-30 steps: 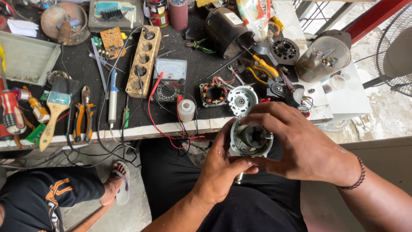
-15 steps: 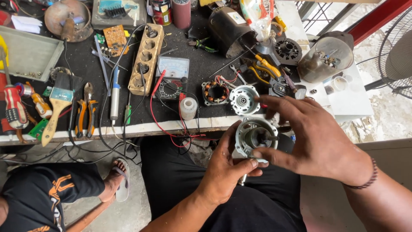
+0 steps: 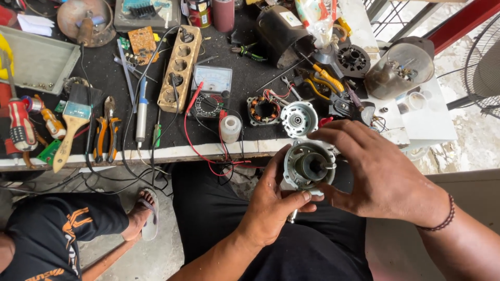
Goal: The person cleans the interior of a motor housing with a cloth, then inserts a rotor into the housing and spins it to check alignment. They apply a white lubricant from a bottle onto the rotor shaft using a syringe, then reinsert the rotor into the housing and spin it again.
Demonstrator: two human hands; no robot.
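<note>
Fingers (image 3: pixel 333 136) around motor housing (image 3: pixel 308 165), cluttered black workbench (image 3: pixel 245 83), concrete floor (image 3: pixel 172 244)

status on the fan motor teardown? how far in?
Done: the motor is apart. The copper-wound stator and a round silver end cover lie loose on the bench.
In hand: the left hand cups the grey motor housing from below, and the right hand wraps its far side, fingers over the rim, shaft end facing up.
Left: the loose parts are not yet back together.
</note>
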